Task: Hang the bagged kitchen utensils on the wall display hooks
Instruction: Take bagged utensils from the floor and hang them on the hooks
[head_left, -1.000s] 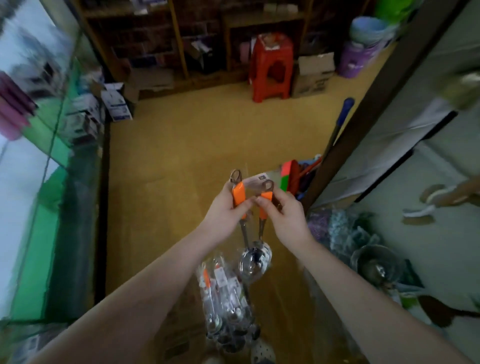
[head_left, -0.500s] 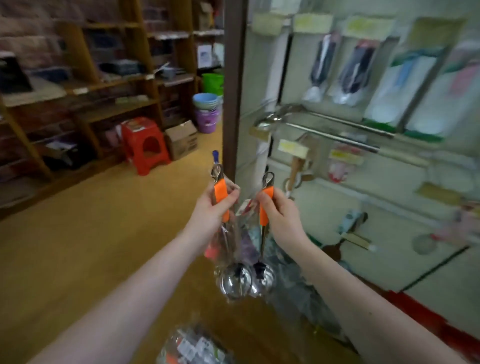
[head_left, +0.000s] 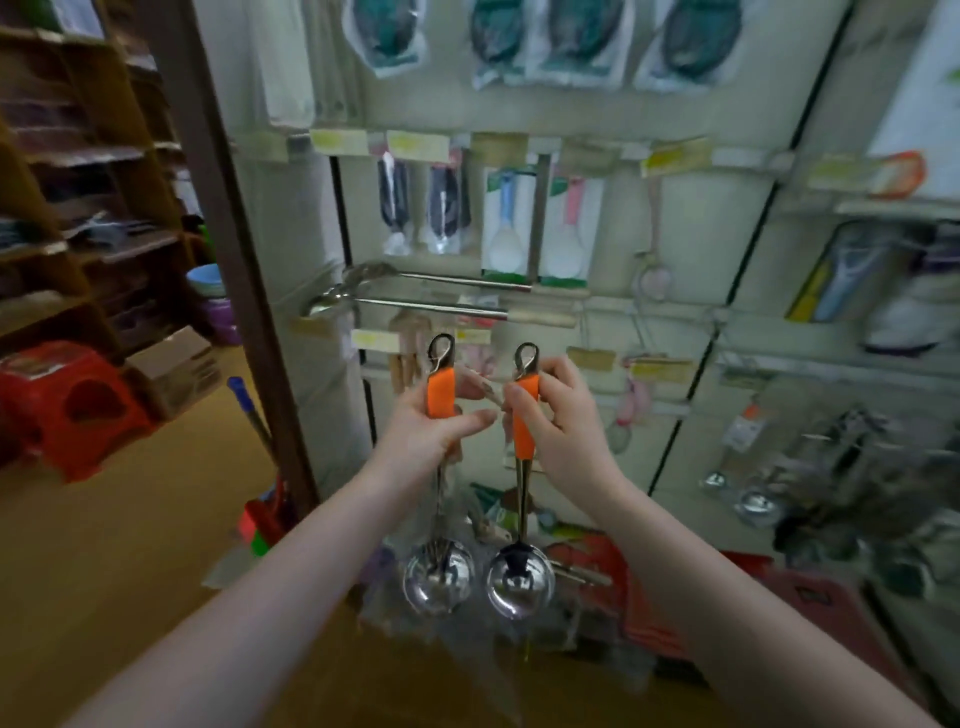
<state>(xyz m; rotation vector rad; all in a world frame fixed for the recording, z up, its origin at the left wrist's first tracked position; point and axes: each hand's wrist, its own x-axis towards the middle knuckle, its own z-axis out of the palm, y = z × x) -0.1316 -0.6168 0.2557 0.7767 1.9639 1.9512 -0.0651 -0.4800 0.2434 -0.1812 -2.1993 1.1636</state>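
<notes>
Our left hand (head_left: 428, 434) grips orange-handled steel ladle in clear bag (head_left: 440, 519); our right hand (head_left: 563, 428) pinches second orange-handled steel ladle (head_left: 522, 514); both before wall display (head_left: 649, 312).

In front of me stands a pale display wall (head_left: 691, 234), edged on its left by a dark brown post (head_left: 228, 234). The floor (head_left: 130, 545) is yellowish-tan. To my left run wooden shelves (head_left: 104, 130), with a red stool (head_left: 47, 374) and a cardboard box (head_left: 176, 369) below; what looks like stacked plastic tubs (head_left: 205, 280) sits beyond.
</notes>
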